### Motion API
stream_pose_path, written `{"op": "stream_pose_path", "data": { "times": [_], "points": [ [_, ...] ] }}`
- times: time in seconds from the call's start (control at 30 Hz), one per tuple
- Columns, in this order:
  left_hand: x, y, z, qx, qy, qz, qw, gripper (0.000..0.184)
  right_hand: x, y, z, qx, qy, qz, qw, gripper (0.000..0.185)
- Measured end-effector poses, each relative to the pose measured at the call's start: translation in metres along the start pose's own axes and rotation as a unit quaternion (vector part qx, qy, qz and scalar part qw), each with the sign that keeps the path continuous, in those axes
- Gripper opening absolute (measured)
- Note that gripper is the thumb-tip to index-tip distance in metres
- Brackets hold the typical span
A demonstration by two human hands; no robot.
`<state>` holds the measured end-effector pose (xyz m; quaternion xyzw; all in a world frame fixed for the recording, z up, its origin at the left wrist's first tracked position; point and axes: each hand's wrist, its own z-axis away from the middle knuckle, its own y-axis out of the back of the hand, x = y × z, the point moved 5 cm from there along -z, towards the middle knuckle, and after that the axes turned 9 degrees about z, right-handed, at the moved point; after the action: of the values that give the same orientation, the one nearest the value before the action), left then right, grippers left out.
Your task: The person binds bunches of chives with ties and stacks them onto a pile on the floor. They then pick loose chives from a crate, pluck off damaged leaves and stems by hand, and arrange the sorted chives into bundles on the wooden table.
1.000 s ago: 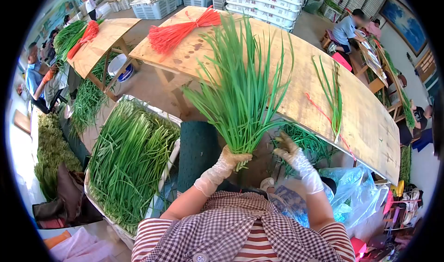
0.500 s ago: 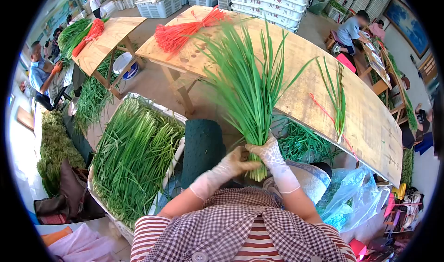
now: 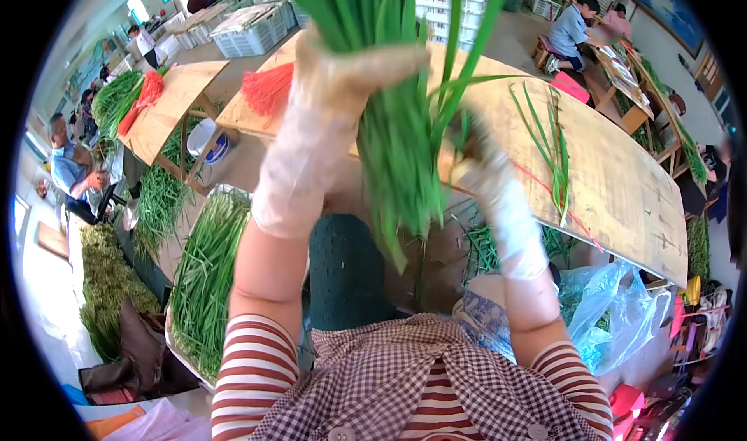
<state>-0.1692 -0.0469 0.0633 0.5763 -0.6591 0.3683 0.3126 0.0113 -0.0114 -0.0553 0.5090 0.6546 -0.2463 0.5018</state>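
Raised close to the camera, my left hand (image 3: 350,71), in a pale glove, grips a large bunch of long green leaves (image 3: 401,153). The bunch spreads above and below the hand, its lower part blurred. Just right of the bunch is my right hand (image 3: 482,157), also gloved; motion smears its fingers, so its grip cannot be made out. Behind them stands a wooden table (image 3: 615,184). On it lie a few loose green stalks (image 3: 554,153), a thin red tie (image 3: 545,188) and a bundle of red ties (image 3: 267,91), partly hidden by my left arm.
A crate of green stalks (image 3: 206,285) stands at my left, beside a dark green cylinder or covered leg (image 3: 342,270). Clear plastic bags (image 3: 615,309) lie at right. A smaller table (image 3: 175,103), a white bucket (image 3: 204,141) and several seated or standing people are farther off.
The bunch has risen toward the camera with my left hand, its orientation changed. My right hand has moved from the stalk ends up to the bunch's right side.
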Motion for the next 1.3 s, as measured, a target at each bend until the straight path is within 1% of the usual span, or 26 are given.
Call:
{"op": "stream_pose_path", "data": {
  "times": [0.03,0.1,0.13,0.2,0.23,0.3,0.37,0.4,0.47,0.53,0.57,0.63,0.7,0.73,0.8,0.83,0.9,0.97,1.0,1.03,1.07,1.1,1.13,1.2,1.27,1.3],
  "points": [
    [0.01,-0.007,-0.02,0.01,-0.04,0.004,0.999,0.022,-0.015,0.023,-0.021,0.034,0.148,-0.006,0.988,0.1],
    [0.001,-0.009,-0.057,0.015,-0.065,0.024,0.997,0.036,-0.076,0.038,-0.036,0.068,0.239,0.05,0.967,0.104],
    [0.005,-0.019,-0.067,0.047,-0.14,0.038,0.988,0.036,-0.075,0.04,-0.047,0.082,0.214,0.13,0.965,0.104],
    [-0.024,-0.02,-0.079,0.047,-0.157,0.038,0.986,0.047,-0.073,0.04,-0.071,0.108,0.156,0.287,0.939,0.105],
    [-0.047,-0.017,-0.085,0.047,-0.164,0.038,0.985,0.053,-0.061,0.035,-0.085,0.052,0.105,0.245,0.963,0.104],
    [-0.077,-0.023,-0.101,-0.053,-0.11,0.066,0.99,0.074,-0.03,0.021,-0.107,-0.059,0.004,0.154,0.986,0.102],
    [-0.085,-0.022,-0.117,-0.09,-0.11,0.08,0.987,0.081,-0.024,0.018,-0.118,-0.057,-0.002,0.195,0.979,0.093],
    [-0.077,-0.026,-0.118,-0.059,-0.084,0.094,0.99,0.076,-0.019,0.014,-0.123,-0.057,-0.006,0.215,0.975,0.089],
    [-0.066,-0.04,-0.118,0.003,-0.031,0.121,0.992,0.065,0.015,-0.002,-0.151,-0.002,0.064,-0.009,0.998,0.083],
    [-0.065,-0.053,-0.122,0.023,-0.053,0.121,0.991,0.058,0.003,0.002,-0.151,0.158,0.07,0.153,0.973,0.061],
    [-0.058,-0.058,-0.12,0.031,-0.047,0.136,0.989,0.055,0.01,0.005,-0.152,0.163,0.064,0.064,0.982,0.056],
    [-0.045,-0.017,-0.127,0.059,-0.127,0.213,0.967,0.055,0.026,0.011,-0.158,0.168,0.054,-0.113,0.978,0.047],
    [-0.025,0.035,-0.124,0.115,-0.205,0.158,0.959,0.062,0.024,0.029,-0.159,0.143,0.045,-0.093,0.984,0.039],
    [-0.027,0.057,-0.122,0.178,-0.157,0.089,0.967,0.066,0.026,0.039,-0.161,0.121,0.036,-0.097,0.987,0.037],
    [-0.063,0.089,-0.125,0.185,0.017,-0.027,0.982,0.071,0.024,0.044,-0.158,0.083,-0.001,-0.128,0.988,0.033],
    [-0.096,0.102,-0.129,0.128,0.139,-0.073,0.979,0.073,0.01,0.04,-0.15,0.05,-0.005,-0.13,0.99,0.033],
    [-0.102,0.079,-0.121,-0.042,0.21,-0.058,0.975,0.071,-0.016,0.031,-0.137,-0.015,-0.008,-0.133,0.991,0.032],
    [-0.064,0.006,-0.082,-0.258,0.109,0.067,0.958,0.063,0.002,0.017,-0.151,-0.09,-0.01,-0.101,0.991,0.04],
    [-0.053,0.004,-0.089,-0.263,-0.035,-0.094,0.96,0.053,-0.004,0.003,-0.151,-0.139,0.008,-0.123,0.983,0.041],
    [-0.046,0.0,-0.098,-0.258,-0.175,-0.251,0.917,0.043,-0.009,-0.008,-0.146,-0.186,0.024,-0.146,0.971,0.043],
    [-0.039,-0.007,-0.098,-0.243,-0.307,-0.395,0.831,0.034,-0.03,-0.007,-0.136,-0.17,0.002,-0.136,0.976,0.045],
    [-0.034,-0.011,-0.108,-0.2,-0.114,-0.221,0.948,0.027,-0.051,0.001,-0.124,-0.128,0.011,-0.104,0.986,0.047],
    [-0.03,-0.012,-0.113,-0.08,0.041,0.006,0.996,0.022,-0.069,0.012,-0.108,-0.085,0.02,-0.071,0.994,0.048],
    [-0.008,-0.019,-0.118,-0.045,0.008,0.061,0.997,0.02,-0.076,0.033,-0.069,0.054,0.062,0.032,0.996,0.058],
    [-0.013,-0.019,-0.112,-0.006,0.018,0.11,0.994,0.018,-0.029,0.06,-0.018,0.248,0.093,0.217,0.94,0.056],
    [-0.041,-0.012,-0.119,0.031,-0.063,0.075,0.995,0.019,-0.019,0.055,0.016,0.252,0.096,0.283,0.92,0.052]
  ]
}}
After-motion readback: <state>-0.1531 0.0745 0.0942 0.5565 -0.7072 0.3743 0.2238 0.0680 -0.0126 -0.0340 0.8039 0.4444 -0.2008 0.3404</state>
